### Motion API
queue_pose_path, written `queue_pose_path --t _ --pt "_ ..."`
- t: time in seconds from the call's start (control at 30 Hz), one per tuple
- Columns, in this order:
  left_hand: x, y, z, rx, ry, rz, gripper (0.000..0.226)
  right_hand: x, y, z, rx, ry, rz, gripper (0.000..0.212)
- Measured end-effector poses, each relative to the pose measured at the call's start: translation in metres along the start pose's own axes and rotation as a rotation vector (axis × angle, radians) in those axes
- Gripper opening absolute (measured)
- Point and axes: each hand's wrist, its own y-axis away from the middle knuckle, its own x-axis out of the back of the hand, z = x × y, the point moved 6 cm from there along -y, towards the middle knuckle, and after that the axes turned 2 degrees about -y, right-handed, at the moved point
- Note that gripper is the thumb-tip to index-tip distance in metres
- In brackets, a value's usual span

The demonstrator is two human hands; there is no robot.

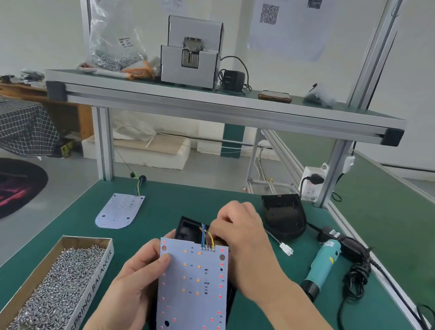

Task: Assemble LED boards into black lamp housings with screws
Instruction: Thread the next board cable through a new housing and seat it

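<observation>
left hand (pixel 128 294) grips led board (pixel 191 298) over black housing (pixel 189 229), right hand (pixel 242 235) pinches wires (pixel 208 239).

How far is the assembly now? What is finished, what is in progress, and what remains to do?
Done: no finished unit is in view. In hand: the left hand holds a board over a housing, while the right hand pinches its wires. Left: seat and screw this board; the screwdriver lies untouched, the screws sit in their box. A second board and second housing also wait.
</observation>
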Motion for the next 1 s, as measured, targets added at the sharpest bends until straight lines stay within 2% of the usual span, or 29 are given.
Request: queue_pose_path --t 0.07,0.13,0.2,0.27,0.33,0.43,0.6,0.73,0.9,1.0 --pt "0.000 -0.001 0.002 0.011 -0.007 -0.032 0.015 -0.004 0.001 0.012 -0.142 -0.231 -0.073 0.022" --pt "0.000 0.000 0.004 0.019 -0.026 -0.071 0.019 -0.011 0.004 0.028 -0.348 -0.386 -0.237 0.037" --pt "-0.002 0.002 0.003 0.011 -0.061 -0.119 0.016 -0.012 0.003 0.034 -0.350 -0.347 -0.370 0.042" --pt "-0.004 0.003 0.000 0.001 -0.081 -0.153 0.019 -0.011 -0.002 0.028 -0.246 -0.218 -0.446 0.025" --pt "-0.007 0.003 -0.003 -0.012 -0.090 -0.171 0.028 -0.009 -0.004 0.019 -0.167 -0.148 -0.452 0.013" --pt "-0.009 0.002 -0.004 -0.026 -0.122 -0.155 0.034 -0.008 -0.003 0.011 -0.125 -0.096 -0.466 0.011" --pt "-0.015 0.001 -0.001 -0.022 -0.188 -0.175 0.034 -0.006 -0.001 0.007 -0.076 0.024 -0.395 0.022" --pt "-0.014 0.000 0.002 -0.028 -0.194 -0.174 0.028 -0.004 0.000 0.013 -0.121 -0.117 -0.379 0.027" --pt "-0.014 0.000 0.002 -0.025 -0.208 -0.163 0.038 0.001 0.003 0.018 -0.134 -0.286 -0.363 0.007" --pt "-0.013 -0.001 0.002 -0.045 -0.233 -0.170 0.032 0.002 0.005 0.019 -0.134 -0.320 -0.331 0.008"
